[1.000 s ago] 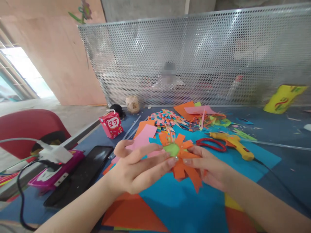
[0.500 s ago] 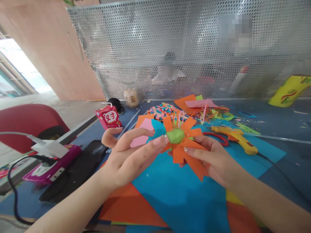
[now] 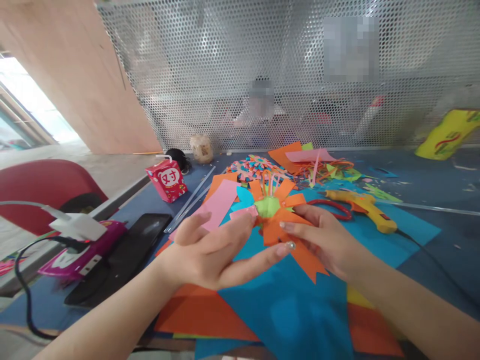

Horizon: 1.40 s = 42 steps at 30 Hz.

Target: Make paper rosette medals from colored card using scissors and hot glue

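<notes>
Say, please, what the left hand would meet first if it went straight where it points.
Most likely the orange paper flower in the right hand, beside the pink paper at the left hand; depth is unclear.

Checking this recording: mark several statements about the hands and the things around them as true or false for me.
1. The right hand holds the orange paper flower. True.
2. The flower's centre is purple. False: the centre is green.
3. The yellow glue gun lies to the right of the flower. True.
4. The left hand grips the glue gun. False: the left hand is at a pink paper piece beside the centre.
5. The red drink carton lies on its side. False: the carton stands upright.
</notes>
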Motion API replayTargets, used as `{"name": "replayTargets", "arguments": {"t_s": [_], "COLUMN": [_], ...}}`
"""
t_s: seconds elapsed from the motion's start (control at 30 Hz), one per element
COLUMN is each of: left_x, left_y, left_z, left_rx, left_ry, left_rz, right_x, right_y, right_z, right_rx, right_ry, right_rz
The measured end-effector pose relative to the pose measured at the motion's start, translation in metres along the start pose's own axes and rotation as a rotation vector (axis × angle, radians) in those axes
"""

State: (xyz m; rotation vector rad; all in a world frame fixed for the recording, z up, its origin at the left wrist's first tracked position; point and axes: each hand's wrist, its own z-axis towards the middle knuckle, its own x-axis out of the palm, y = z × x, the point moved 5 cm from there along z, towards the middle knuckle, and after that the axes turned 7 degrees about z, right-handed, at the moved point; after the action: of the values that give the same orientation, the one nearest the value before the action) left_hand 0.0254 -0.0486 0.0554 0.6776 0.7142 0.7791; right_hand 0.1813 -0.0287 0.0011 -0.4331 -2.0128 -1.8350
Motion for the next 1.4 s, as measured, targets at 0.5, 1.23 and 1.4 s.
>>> {"name": "replayTargets", "arguments": {"t_s": [0.5,1.23,1.4], "left_x": [0.017,0.03,0.029], "left_y": [-0.005,0.028,0.033], "left_z": [-0.008,-0.019,-0.022], "left_rx": [-0.245,-0.798,-0.864], "left_ry": [0.065,0.078,-0.055], "left_rz": [-0.198,-0.556,-0.659], "right_x": [0.009,-0.004,-0.005], "right_y": [0.002,-0.004,-0.002], "right_z": [0.0,0.006,0.009], "right_rx": [-0.103,-0.031,-0.03], "right_ry": [0.147,0.072,0.051], "right_rz": [-0.232,-0.207,-0.011]}}
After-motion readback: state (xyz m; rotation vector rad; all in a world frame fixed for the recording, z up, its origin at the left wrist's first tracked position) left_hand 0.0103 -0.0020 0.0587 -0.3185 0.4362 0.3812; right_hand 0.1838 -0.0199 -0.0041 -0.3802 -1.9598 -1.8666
